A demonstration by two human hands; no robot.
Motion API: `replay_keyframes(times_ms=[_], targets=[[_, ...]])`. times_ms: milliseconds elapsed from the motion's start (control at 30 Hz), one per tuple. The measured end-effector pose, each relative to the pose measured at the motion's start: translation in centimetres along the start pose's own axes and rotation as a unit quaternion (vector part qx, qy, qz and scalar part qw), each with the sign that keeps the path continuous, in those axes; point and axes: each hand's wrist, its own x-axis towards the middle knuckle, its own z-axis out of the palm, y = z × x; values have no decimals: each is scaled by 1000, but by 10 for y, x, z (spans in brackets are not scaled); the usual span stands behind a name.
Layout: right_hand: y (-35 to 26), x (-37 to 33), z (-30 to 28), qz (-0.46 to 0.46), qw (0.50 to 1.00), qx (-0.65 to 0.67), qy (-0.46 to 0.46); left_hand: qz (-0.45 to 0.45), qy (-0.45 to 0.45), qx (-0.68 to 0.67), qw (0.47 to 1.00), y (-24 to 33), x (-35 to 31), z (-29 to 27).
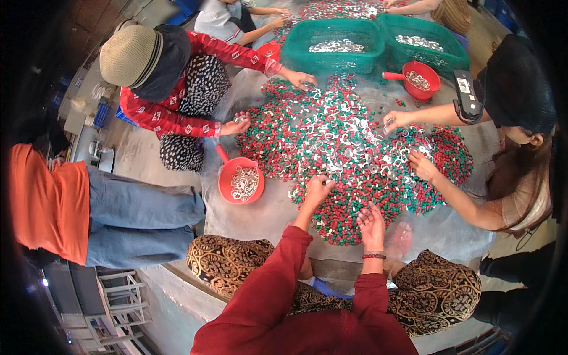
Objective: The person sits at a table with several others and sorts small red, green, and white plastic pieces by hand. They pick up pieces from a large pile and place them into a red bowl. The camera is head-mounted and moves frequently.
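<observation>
A wide pile of small red, green and white pellets (343,222) is spread over the table, with many pale ring-shaped pieces (337,139) scattered through its middle. My left hand (320,189) is at the pile's near side, fingers curled together; whatever they hold, if anything, is too small to make out. Beside it on the right, my right hand (371,223) lies palm up over the pile's near edge, its fingers loosely bent and apart, with nothing visible in it. A red bracelet circles that wrist.
A red handled scoop (223,188) of rings stands left of the pile; another red scoop (435,80) stands at the far right. Two green baskets (331,62) holding pale pieces are behind. Co-workers' hands (299,78) reach in from left and right (423,165).
</observation>
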Motion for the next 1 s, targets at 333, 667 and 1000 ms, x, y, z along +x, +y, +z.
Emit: replay_keyframes(times_ms=[333, 667, 1000], targets=[[-4, 10, 17, 46, 973, 186, -129, 296, -317, 122, 893, 132, -56, 24], [-23, 7, -8, 24, 916, 381, -122, 146, -163, 250, 943, 110, 72, 72], [3, 27, -13, 23, 905, 421, -63, 308, -6, 402, 862, 85, 76, 143]])
